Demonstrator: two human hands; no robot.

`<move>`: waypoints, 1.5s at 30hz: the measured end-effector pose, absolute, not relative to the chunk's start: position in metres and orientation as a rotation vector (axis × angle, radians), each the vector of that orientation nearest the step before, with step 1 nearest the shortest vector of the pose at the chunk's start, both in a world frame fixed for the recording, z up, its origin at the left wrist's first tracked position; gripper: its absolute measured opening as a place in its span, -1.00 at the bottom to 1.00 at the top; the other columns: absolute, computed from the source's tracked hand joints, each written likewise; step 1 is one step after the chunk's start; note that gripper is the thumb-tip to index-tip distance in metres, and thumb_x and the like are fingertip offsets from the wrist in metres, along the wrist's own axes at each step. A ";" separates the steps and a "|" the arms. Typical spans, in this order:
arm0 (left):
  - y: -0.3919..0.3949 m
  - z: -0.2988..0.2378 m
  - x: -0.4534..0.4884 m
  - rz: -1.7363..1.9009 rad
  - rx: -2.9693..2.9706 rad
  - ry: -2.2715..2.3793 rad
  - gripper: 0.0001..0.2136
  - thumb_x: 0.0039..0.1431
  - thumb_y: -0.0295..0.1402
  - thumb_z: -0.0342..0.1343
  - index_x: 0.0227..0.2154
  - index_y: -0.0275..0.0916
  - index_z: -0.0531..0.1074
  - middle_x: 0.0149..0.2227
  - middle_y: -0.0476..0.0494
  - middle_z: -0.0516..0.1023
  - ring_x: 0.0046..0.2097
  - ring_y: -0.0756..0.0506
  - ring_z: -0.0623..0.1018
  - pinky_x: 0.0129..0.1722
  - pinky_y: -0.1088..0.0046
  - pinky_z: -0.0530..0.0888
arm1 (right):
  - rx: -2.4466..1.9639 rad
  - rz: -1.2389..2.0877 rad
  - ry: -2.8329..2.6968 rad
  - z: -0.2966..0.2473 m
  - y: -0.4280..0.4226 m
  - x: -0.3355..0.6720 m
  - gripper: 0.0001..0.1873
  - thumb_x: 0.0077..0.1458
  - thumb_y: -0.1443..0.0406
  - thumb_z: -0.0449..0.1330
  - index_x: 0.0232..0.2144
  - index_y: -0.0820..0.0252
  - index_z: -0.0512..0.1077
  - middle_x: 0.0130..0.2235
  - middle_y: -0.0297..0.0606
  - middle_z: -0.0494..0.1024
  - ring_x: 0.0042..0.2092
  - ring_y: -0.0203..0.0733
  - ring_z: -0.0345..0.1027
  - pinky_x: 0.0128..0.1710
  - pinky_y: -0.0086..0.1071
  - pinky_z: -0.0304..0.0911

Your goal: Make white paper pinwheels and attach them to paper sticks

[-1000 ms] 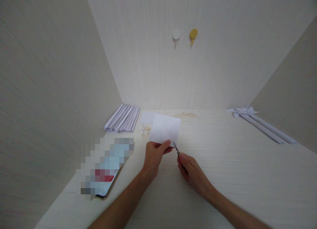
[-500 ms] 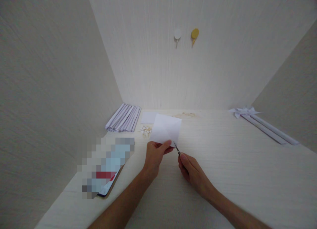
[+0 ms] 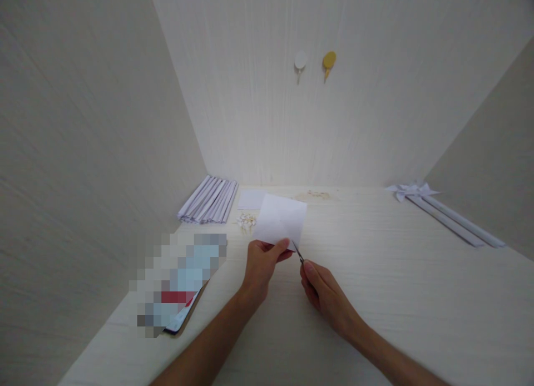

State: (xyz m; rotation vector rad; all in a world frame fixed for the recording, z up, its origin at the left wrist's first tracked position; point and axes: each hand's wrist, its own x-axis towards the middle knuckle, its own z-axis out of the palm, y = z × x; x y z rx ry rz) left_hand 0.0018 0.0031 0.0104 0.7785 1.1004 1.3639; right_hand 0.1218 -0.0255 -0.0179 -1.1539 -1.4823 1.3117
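Observation:
A square white sheet of paper [image 3: 281,219] is pinched along its near edge by my left hand [image 3: 262,263], thumb on top and fingers underneath. My right hand [image 3: 321,286] is closed around a small pair of scissors [image 3: 299,256]; its fingers hide the handles. The blade tips lie at the near right corner of the sheet, close to my left thumb. Beyond the sheet, to the left, a flat piece of white paper [image 3: 250,199] rests on the table, with a little heap of small pale pieces [image 3: 246,221] in front of it.
A bundle of rolled paper sticks [image 3: 208,199] lies at the back left. Nearer is a phone [image 3: 183,288], partly pixelated. At the back right are folded paper shapes [image 3: 413,191] and two long paper strips [image 3: 454,222]. White [image 3: 300,60] and yellow [image 3: 329,60] hooks hang on the wall.
Almost nothing differs. The whole view has shifted slightly, while both hands keep their hold on the paper and the scissors.

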 end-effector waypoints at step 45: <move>-0.001 0.014 0.003 1.266 0.853 1.138 -0.83 -0.30 -0.37 0.21 -0.58 -0.40 0.48 -0.56 -0.16 0.52 -0.52 -0.02 0.47 -0.43 0.47 0.44 | -1.135 1.313 -1.429 -0.019 -0.025 0.121 -0.58 0.03 0.01 -0.15 -0.67 0.17 0.06 -0.64 -0.45 0.02 -0.59 -0.38 -0.16 -0.63 -0.47 -0.12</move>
